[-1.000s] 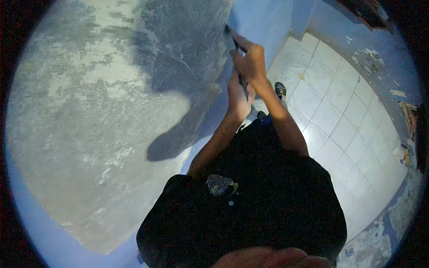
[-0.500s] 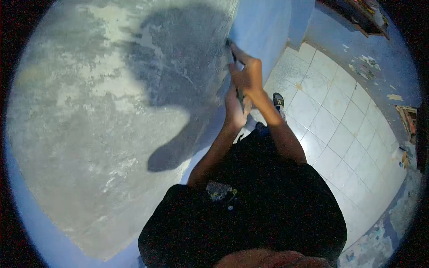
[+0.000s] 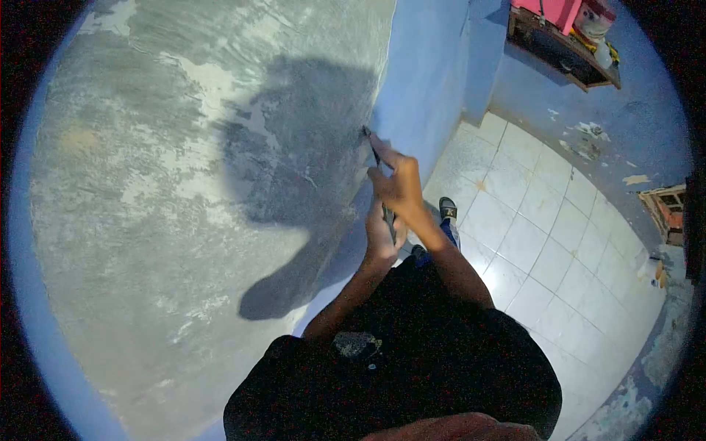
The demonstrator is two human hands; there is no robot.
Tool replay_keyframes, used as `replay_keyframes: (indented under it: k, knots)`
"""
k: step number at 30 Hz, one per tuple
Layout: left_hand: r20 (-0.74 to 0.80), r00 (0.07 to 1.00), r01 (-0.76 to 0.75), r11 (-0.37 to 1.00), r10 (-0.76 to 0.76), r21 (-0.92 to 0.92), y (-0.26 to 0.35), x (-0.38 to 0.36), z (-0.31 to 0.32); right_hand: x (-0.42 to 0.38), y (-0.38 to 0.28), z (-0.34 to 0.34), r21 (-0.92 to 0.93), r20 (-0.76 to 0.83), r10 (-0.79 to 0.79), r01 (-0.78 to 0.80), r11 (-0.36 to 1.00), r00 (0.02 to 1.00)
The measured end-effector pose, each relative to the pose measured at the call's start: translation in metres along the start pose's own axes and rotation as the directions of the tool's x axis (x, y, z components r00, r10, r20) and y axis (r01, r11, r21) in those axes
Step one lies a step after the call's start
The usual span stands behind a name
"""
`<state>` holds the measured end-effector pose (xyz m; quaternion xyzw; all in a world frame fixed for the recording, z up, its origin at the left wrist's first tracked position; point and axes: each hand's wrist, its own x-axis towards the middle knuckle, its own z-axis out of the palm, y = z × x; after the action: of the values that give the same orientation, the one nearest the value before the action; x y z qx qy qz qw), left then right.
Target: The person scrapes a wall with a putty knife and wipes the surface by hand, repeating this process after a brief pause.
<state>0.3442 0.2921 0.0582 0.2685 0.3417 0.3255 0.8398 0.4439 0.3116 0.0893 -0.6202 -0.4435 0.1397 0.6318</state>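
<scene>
A thin, dark, long-handled scraping tool (image 3: 388,214) runs up through both fists, its kind not fully clear. My right hand (image 3: 399,180) is closed around its upper part, with a finger stretched along the shaft toward the tip. Lower down, my left hand (image 3: 380,231) is wrapped around the handle end. The dark tip is at the grey, patchy wall area (image 3: 169,242), close to its border with the blue painted wall (image 3: 423,66). Whether the tip presses into the surface cannot be made out. My shadow covers that part of the wall.
White floor tiles (image 3: 544,235) spread to my right, where a sandaled foot (image 3: 448,209) shows. A wooden shelf (image 3: 555,55) carrying a pink item (image 3: 551,11) hangs on the far blue wall, which has peeling patches. A wooden-framed opening (image 3: 665,213) is at the far right.
The view has tilted upward, so hands, floor and shelf appear lower and more of the shelf shows. Both hands keep their hold on the tool near the grey-blue border.
</scene>
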Motion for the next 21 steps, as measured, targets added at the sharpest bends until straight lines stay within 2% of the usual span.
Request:
replay_keyframes:
  k: [1,4,6,8,10,11,12,15,16,18,21]
  knots:
    - [-0.066,0.997,-0.038,0.999,0.038,0.003,0.002,-0.005,0.003,-0.004,-0.005,0.003,0.014,-0.003,-0.048,0.049,0.999,0.999]
    - [-0.159,0.983,0.098,0.995,-0.096,0.005,0.013,0.014,-0.004,0.003,0.027,0.02,-0.136,-0.129,-0.139,0.121,0.983,0.982]
    - [-0.108,0.991,0.078,0.997,-0.075,0.022,0.0,0.019,-0.005,0.005,0.029,0.013,0.006,-0.094,0.035,-0.034,0.999,0.995]
    - [-0.016,0.996,0.092,0.994,-0.091,0.064,-0.006,0.01,-0.006,0.001,0.02,0.003,0.047,-0.023,0.039,-0.038,0.998,0.999]
    - [-0.205,0.978,-0.03,0.999,0.023,-0.03,-0.01,0.008,0.018,-0.003,0.004,-0.003,0.066,0.03,0.004,-0.006,0.998,1.0]
    - [-0.092,0.996,0.004,1.0,-0.004,0.008,-0.006,0.004,0.011,-0.003,0.001,-0.002,0.075,0.056,-0.012,0.008,0.997,0.998]
    - [0.023,0.999,0.029,0.998,-0.03,0.052,-0.003,-0.001,0.005,-0.001,0.007,0.002,0.082,-0.014,-0.052,0.053,0.995,0.999]
    - [-0.12,0.992,0.044,0.999,-0.045,-0.017,-0.029,0.005,0.01,0.003,0.014,-0.009,0.135,0.116,0.035,-0.051,0.989,0.993]
    - [-0.225,0.973,0.045,0.998,-0.051,-0.032,-0.024,0.001,0.016,0.0,0.019,-0.006,0.116,0.11,0.015,-0.028,0.993,0.994]
    - [-0.167,0.986,0.015,0.999,-0.008,0.04,-0.016,-0.003,0.004,-0.007,0.012,0.003,0.079,0.026,0.021,-0.023,0.997,0.999]
    - [-0.165,0.985,0.0,0.946,0.056,0.323,0.018,-0.012,-0.012,-0.011,0.009,0.027,0.112,-0.138,0.023,-0.008,0.994,0.99]
